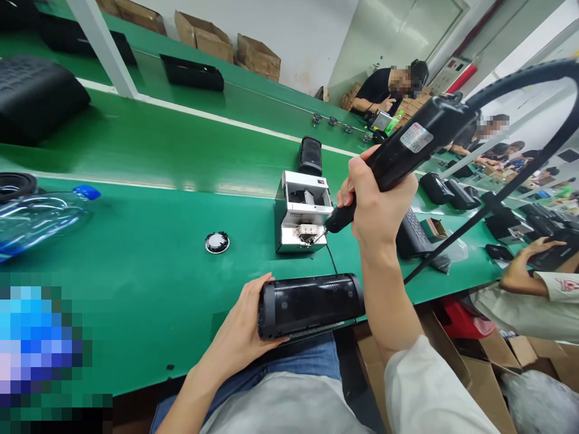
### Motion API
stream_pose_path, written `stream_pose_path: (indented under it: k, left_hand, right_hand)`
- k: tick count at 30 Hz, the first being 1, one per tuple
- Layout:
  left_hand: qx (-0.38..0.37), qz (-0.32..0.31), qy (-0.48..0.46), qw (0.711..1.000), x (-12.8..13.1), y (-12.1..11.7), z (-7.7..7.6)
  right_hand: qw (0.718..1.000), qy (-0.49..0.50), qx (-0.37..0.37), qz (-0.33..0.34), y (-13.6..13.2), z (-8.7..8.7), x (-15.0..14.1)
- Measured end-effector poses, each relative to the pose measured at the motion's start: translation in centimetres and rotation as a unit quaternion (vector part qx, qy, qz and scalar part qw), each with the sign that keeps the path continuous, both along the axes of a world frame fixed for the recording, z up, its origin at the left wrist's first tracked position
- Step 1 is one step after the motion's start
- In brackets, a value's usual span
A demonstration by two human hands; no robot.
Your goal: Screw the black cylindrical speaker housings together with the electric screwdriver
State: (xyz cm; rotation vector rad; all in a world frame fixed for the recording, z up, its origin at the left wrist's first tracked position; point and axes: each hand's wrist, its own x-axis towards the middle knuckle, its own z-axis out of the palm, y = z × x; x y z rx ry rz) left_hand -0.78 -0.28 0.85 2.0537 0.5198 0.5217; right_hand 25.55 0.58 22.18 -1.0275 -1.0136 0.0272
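Note:
My left hand (pixel 242 328) grips the left end of a black cylindrical speaker housing (pixel 311 304) lying sideways at the near edge of the green bench. My right hand (pixel 377 202) is wrapped round a black electric screwdriver (pixel 409 147), with its cable (pixel 534 78) arching overhead. The driver's bit touches the front opening of a small silver screw feeder box (pixel 301 211) standing just beyond the speaker.
A small round part (pixel 218 242) lies left of the feeder. An upright black speaker (pixel 310 155) stands behind it. A plastic water bottle (pixel 43 217) lies far left. Another person's hand (pixel 527 265) works at the right, among black parts. Cardboard boxes (pixel 470 355) sit below the bench.

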Motion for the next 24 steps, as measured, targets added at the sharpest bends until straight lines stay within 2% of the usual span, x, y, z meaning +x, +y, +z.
stream_pose_path:
  k: [3, 6, 11, 14, 20, 24]
  left_hand:
    - [0.005, 0.0, -0.007, 1.0, 0.0, 0.0, 0.0]
    - [0.008, 0.0, -0.012, 1.0, 0.1, 0.0, 0.1]
    - [0.004, -0.009, -0.018, 1.0, 0.2, 0.0, 0.3]
    - [0.002, -0.007, -0.012, 1.0, 0.2, -0.2, 0.4]
    - [0.003, -0.008, -0.029, 1.0, 0.3, -0.2, 0.2]
    - [-0.008, -0.007, -0.04, 0.999, 0.3, -0.2, 0.2]
  right_hand:
    - [1.0, 0.001, -0.01, 0.014, -0.7, 0.0, -0.1]
    - [0.999, 0.011, 0.002, 0.044, -1.8, 0.9, -1.0]
    - [0.994, 0.055, 0.002, 0.094, -3.3, 3.7, -5.0]
    - [0.991, 0.067, -0.024, 0.113, -3.8, 4.5, -7.4]
    - [0.987, 0.043, -0.055, 0.142, -4.0, 4.4, -9.3]
    - [0.982, 0.042, -0.066, 0.174, -3.8, 3.1, -9.7]
